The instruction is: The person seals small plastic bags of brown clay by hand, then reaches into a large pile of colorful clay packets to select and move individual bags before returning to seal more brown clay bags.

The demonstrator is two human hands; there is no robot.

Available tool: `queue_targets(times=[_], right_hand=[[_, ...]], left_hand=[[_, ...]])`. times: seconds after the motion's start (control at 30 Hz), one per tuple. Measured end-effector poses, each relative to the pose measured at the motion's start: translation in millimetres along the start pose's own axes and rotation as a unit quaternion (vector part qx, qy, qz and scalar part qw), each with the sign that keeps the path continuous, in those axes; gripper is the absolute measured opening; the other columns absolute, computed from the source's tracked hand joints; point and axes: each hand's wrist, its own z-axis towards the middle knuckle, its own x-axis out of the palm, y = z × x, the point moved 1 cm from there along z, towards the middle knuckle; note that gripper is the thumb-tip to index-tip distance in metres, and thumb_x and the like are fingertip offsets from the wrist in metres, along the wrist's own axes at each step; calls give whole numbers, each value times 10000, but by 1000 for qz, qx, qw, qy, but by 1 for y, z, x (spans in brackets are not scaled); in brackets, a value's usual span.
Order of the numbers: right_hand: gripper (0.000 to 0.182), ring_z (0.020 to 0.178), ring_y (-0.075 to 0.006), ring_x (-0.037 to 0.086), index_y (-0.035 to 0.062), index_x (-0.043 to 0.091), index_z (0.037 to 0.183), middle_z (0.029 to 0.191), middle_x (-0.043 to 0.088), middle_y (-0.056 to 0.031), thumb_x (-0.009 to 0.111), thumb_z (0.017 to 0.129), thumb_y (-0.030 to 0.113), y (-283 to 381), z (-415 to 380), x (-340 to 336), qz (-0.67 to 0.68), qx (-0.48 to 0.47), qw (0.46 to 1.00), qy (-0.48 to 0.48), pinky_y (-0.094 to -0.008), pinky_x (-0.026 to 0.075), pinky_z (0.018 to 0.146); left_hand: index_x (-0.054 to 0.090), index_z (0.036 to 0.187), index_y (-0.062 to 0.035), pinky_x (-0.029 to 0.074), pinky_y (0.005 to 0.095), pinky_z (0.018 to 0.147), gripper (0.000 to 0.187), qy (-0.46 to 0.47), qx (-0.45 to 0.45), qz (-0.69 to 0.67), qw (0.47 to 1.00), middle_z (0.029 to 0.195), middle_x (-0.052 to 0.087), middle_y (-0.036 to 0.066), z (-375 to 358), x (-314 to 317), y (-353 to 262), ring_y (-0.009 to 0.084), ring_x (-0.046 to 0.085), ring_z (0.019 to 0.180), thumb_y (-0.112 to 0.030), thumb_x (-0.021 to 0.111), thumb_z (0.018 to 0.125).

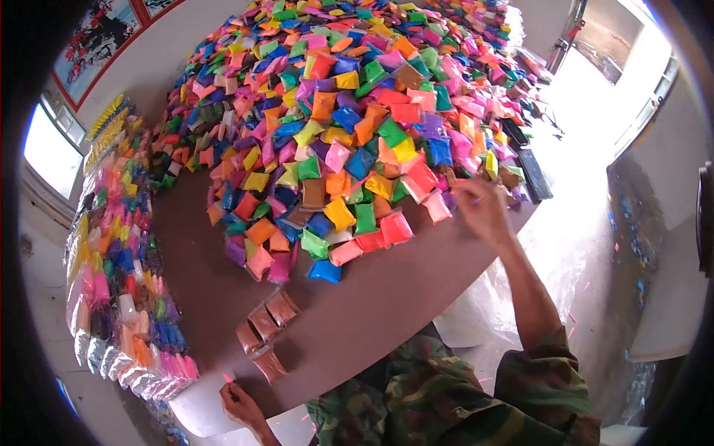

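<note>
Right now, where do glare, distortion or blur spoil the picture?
Head view: the floor at upper right is washed out white, as is the window at left; head view: wide-lens distortion toward the frame's edges, with black corners; head view: the right hand looks slightly soft, perhaps motion blur, while the packets read clearly.

You are holding your right hand (485, 210) at the near right edge of the packet heap (349, 119). Between the heap and your left hand (240, 405), four brown packets (264, 325) are lying; left of the heap, bagged packets (123, 297) are sitting.
</note>
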Motion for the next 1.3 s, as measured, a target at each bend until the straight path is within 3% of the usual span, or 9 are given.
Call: queue_targets(times=[0.03,0.17,0.37,0.43,0.53,0.6,0.73,0.93,1.3], right_hand=[[161,852,-259,745,48,760,1042,889,747,-133,762,919,151,25,-3,13,3,40,996,81,-377,575,757],[332,800,-231,742,9,705,1148,839,732,-121,779,923,242,61,10,92,182,8,976,120,-361,574,727],[636,886,-170,687,-23,569,1355,1118,629,-120,832,924,364,76,68,122,250,256,899,253,-311,599,722],[691,919,-145,666,50,545,1408,1263,538,-78,839,906,424,79,74,133,322,282,879,208,-301,577,680],[686,961,-174,676,109,579,1390,1237,510,-25,839,885,492,84,89,166,386,332,854,110,-337,592,701],[815,1109,-250,634,123,568,1429,1369,533,-59,862,820,579,95,102,183,412,371,825,106,-426,566,828],[874,1277,-243,578,121,561,1496,1420,593,-79,866,817,579,111,135,222,516,323,788,92,-502,496,995],[731,1128,-246,678,217,580,1451,1314,664,-52,850,852,537,145,185,233,579,273,764,84,-454,567,942],[625,1068,-248,727,159,654,1341,1200,730,-54,852,868,516,181,252,238,624,181,746,146,-478,600,908]], left_hand=[[707,1071,6,543,449,745,176,0,-4,-3,1000,933,724,176,-1,-1,-3,350,694,826,-130,611,1013],[701,1078,10,546,460,744,179,-3,3,16,1000,928,721,188,0,3,4,364,693,818,-126,601,1020],[674,1026,-2,524,444,704,139,-12,-29,19,999,858,683,161,-3,4,2,319,658,751,-128,617,1022],[726,1047,-40,568,441,747,186,-7,-29,17,999,919,739,161,-1,1,-11,335,711,816,-215,669,1022],[750,1057,-57,591,435,772,213,5,-41,26,999,947,768,155,-2,-3,-17,337,736,846,-258,684,1031],[747,1057,-55,593,429,776,221,13,-64,22,998,949,768,154,-2,-4,-20,331,734,847,-262,673,1040],[746,1069,-52,597,418,789,248,21,-94,17,995,966,765,156,-2,-4,-20,320,734,867,-283,659,1050],[743,1085,-40,596,415,803,290,35,-140,24,989,998,756,147,-6,1,-12,310,726,886,-314,651,1053],[711,1115,-73,585,431,836,389,57,-203,16,977,1006,755,131,-11,1,0,302,717,913,-441,591,1068]])
